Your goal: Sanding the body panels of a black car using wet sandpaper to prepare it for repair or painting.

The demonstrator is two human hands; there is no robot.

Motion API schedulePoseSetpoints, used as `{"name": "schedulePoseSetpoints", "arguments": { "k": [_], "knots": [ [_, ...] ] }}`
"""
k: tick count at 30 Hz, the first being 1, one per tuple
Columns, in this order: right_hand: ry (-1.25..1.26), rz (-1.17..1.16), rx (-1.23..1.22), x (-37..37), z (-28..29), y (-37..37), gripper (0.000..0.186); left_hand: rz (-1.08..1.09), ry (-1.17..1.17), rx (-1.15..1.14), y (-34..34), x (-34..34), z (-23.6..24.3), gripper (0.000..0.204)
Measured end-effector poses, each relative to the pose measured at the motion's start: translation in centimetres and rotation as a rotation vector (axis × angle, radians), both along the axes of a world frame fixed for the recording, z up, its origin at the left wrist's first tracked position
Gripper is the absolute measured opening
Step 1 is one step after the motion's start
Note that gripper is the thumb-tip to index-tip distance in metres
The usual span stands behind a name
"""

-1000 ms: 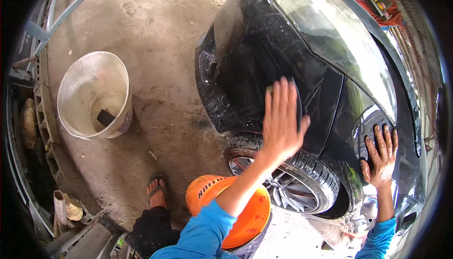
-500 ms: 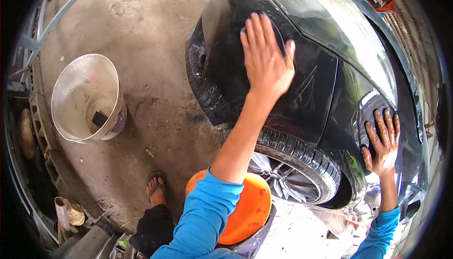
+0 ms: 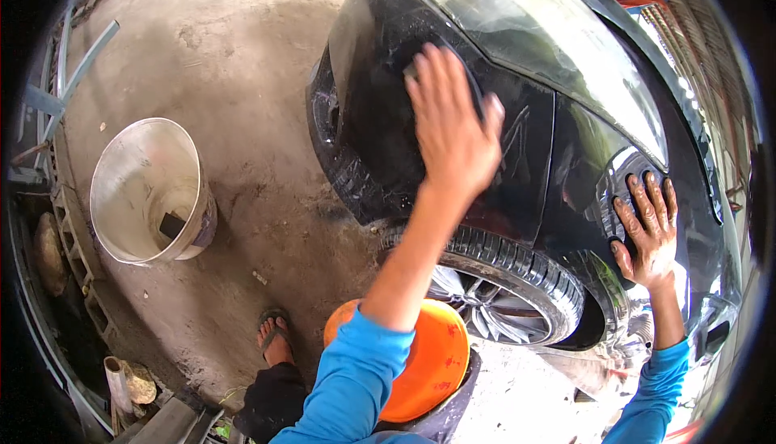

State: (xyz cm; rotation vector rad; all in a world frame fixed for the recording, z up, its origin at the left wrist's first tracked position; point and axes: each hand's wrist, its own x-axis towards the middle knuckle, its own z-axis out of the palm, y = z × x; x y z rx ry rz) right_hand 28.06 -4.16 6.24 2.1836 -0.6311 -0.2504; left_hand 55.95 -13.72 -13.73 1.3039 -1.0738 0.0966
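My left hand lies on the dark, scuffed bumper of a black car, fingers stretched out and slightly blurred. A dark curved edge shows between its forefinger and thumb; whether a thin pad is under the palm I cannot tell. Farther right, my right hand rests with fingers spread on the glossy fender, above the wheel arch. Its fingers look wet and smeared with dark dirt. The clear headlight sits beyond both hands. Pale scratch marks run across the bumper to the right of my left hand.
Under my left forearm stands an orange-topped round container, close to the car's wheel. A whitish bucket with a dark square piece inside is on the dirt floor at left. Metal bars and perforated blocks line the left side.
My left hand has shifted slightly down in the picture across the bumper. The right hand keeps its place on the fender, while the whole view has tilted a little.
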Motion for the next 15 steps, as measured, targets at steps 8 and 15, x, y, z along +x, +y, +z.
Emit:
{"name": "schedulePoseSetpoints", "arguments": {
  "k": [8, 15],
  "knots": [
    [-0.004, 0.013, -0.008, -0.2, 0.5, 0.2, 0.051, 0.038, -0.047, -0.050, -1.3, 2.3, 2.0, 0.066],
    [-0.003, 0.004, 0.007, -1.3, 0.2, -0.2, 0.051, -0.188, -0.224, 0.098, 3.6, -3.2, 1.1, 0.077]
  ]
}}
